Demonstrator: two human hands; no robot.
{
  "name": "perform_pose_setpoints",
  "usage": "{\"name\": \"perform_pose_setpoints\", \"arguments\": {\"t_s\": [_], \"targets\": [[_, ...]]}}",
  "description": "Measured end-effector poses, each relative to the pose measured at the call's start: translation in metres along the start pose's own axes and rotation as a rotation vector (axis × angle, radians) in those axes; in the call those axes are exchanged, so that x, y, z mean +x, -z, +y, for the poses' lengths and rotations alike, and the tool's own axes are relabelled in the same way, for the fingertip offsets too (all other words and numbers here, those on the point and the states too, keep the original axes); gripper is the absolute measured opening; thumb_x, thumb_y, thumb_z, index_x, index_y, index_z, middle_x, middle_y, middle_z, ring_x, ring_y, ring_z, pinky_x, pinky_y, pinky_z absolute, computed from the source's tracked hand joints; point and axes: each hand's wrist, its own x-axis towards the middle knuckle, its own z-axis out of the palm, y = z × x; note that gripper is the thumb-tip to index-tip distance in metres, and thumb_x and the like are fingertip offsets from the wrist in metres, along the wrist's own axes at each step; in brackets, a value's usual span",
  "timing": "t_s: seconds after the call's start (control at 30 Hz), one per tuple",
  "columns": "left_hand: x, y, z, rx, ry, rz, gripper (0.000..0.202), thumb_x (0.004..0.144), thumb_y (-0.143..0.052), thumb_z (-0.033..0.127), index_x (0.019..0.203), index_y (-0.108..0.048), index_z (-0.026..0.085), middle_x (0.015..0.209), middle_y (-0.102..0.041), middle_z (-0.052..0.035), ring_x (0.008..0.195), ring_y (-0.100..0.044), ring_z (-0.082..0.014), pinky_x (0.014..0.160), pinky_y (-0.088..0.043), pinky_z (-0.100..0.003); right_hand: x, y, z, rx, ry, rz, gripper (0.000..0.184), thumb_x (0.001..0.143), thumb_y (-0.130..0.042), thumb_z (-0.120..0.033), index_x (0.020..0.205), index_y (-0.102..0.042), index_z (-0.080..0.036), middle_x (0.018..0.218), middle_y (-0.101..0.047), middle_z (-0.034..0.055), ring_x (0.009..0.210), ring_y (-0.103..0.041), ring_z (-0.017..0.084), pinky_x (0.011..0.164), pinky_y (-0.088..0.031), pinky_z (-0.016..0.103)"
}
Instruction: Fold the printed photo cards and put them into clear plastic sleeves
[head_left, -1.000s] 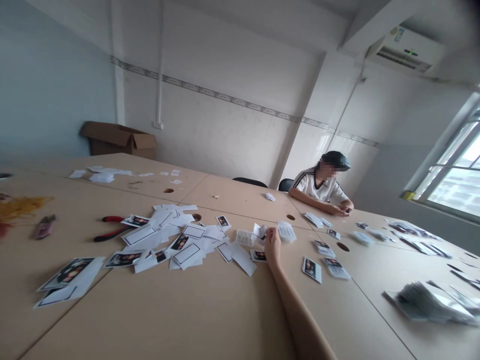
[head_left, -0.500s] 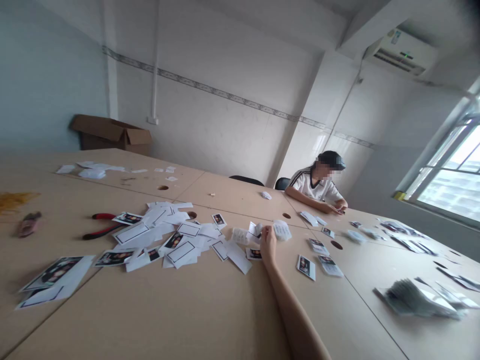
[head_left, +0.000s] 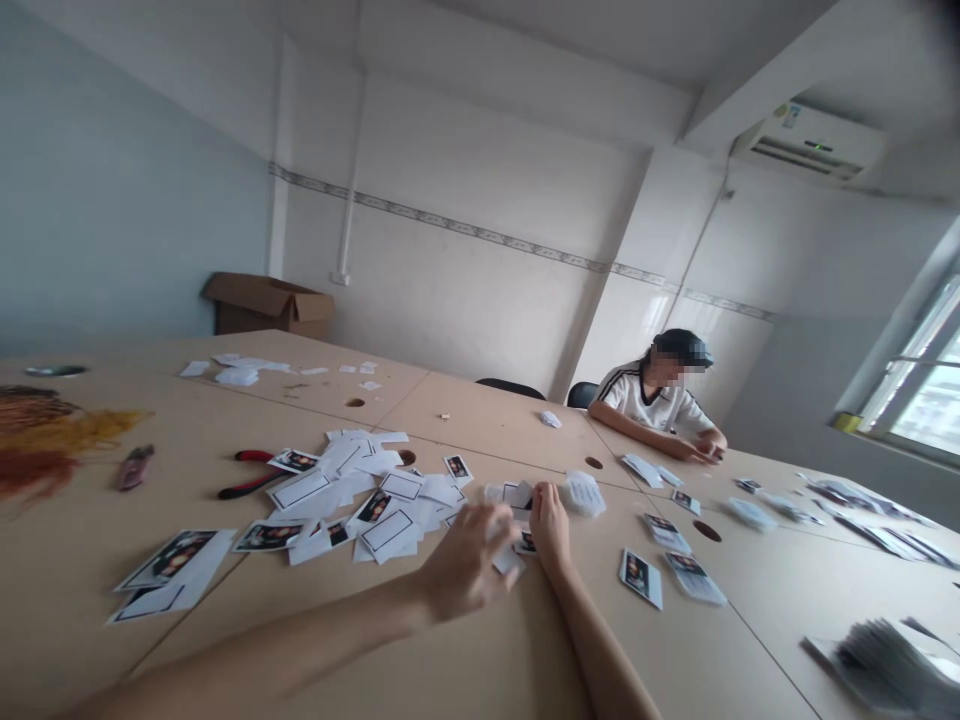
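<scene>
Left hand (head_left: 466,565) blurred, fingers half curled at a white paper slip (head_left: 504,556), grip impossible to tell. Right hand (head_left: 550,524) curled, just beside a folded slip (head_left: 517,495), hold equally unclear. Both above the worktop (head_left: 675,640), right of the scattered photo cards (head_left: 386,530). Light, unhurried pinches best for thin paper.

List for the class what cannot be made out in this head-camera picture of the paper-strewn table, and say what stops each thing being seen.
All in the head view:
The left hand: motion blur hides what it grips.
The right hand: its curled fingers hide any paper inside.
The stack of printed sheets: cut off by the lower edge, and blurred.
The photo cards: printing too small to read.
The co-worker's hands: too small to show what they hold.
</scene>
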Motion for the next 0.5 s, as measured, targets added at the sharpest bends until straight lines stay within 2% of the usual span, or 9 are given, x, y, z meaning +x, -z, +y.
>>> {"name": "perform_pose_setpoints", "arguments": {"t_s": [0.03, 0.07, 0.17, 0.27, 0.37, 0.5], "targets": [[0.009, -0.005, -0.002, -0.084, 0.001, -0.063, 0.026, 0.065, -0.063, 0.028, 0.09, -0.055, 0.024, 0.098, -0.055, -0.0016, 0.093, -0.051, -0.0186, 0.084, -0.042, -0.034, 0.0, 0.001, -0.002, -0.009, 0.018, -0.002, 0.024, 0.085, -0.024, -0.026, 0.077, -0.045, -0.017, 0.07, -0.049, 0.0022, 0.06, -0.046, 0.013, 0.057, -0.036, 0.024], [0.019, -0.012, -0.005, -0.109, 0.033, -0.046, 0.026, 0.066, -0.061, 0.025, 0.091, -0.053, 0.023, 0.096, -0.054, -0.0021, 0.093, -0.051, -0.019, 0.084, -0.041, -0.034, 0.0, 0.003, -0.004, -0.017, 0.034, -0.001, 0.024, 0.086, -0.024, -0.026, 0.077, -0.045, -0.017, 0.07, -0.049, 0.0024, 0.061, -0.047, 0.014, 0.058, -0.036, 0.024], [0.038, -0.041, -0.023, -0.156, 0.119, 0.04, 0.041, 0.071, -0.052, 0.023, 0.11, -0.038, 0.017, 0.11, -0.047, -0.01, 0.105, -0.045, -0.0216, 0.088, -0.037, -0.037, 0.0, 0.007, -0.008, -0.036, 0.08, 0.009, 0.024, 0.087, -0.023, -0.024, 0.08, -0.044, -0.017, 0.072, -0.05, 0.0031, 0.064, -0.047, 0.013, 0.06, -0.038, 0.024], [0.038, -0.063, -0.045, -0.249, 0.155, -0.005, 0.048, 0.069, -0.055, 0.026, 0.112, -0.035, 0.017, 0.105, -0.052, -0.0098, 0.095, -0.053, -0.019, 0.078, -0.043, -0.032, 0.0, 0.007, -0.01, -0.049, 0.14, 0.007, 0.022, 0.087, -0.022, -0.022, 0.083, -0.043, -0.016, 0.074, -0.05, 0.0032, 0.066, -0.048, 0.013, 0.063, -0.039, 0.024], [0.031, -0.07, -0.058, -0.321, 0.212, -0.05, 0.049, 0.068, -0.055, 0.024, 0.112, -0.035, 0.018, 0.085, -0.058, -0.004, 0.08, -0.057, -0.0162, 0.07, -0.044, -0.028, 0.0, 0.005, -0.012, -0.059, 0.216, -0.022, 0.019, 0.087, -0.024, -0.02, 0.084, -0.043, -0.017, 0.078, -0.052, 0.0033, 0.07, -0.049, 0.012, 0.065, -0.04, 0.023], [0.028, -0.068, -0.058, -0.309, 0.243, -0.089, 0.047, 0.064, -0.052, 0.012, 0.109, -0.04, 0.018, 0.058, -0.047, 0.0058, 0.055, -0.049, -0.0112, 0.054, -0.039, -0.021, -0.001, 0.005, -0.012, -0.097, 0.255, -0.055, 0.017, 0.086, -0.027, -0.019, 0.084, -0.044, -0.018, 0.08, -0.052, 0.0034, 0.072, -0.049, 0.013, 0.066, -0.04, 0.024]]}}
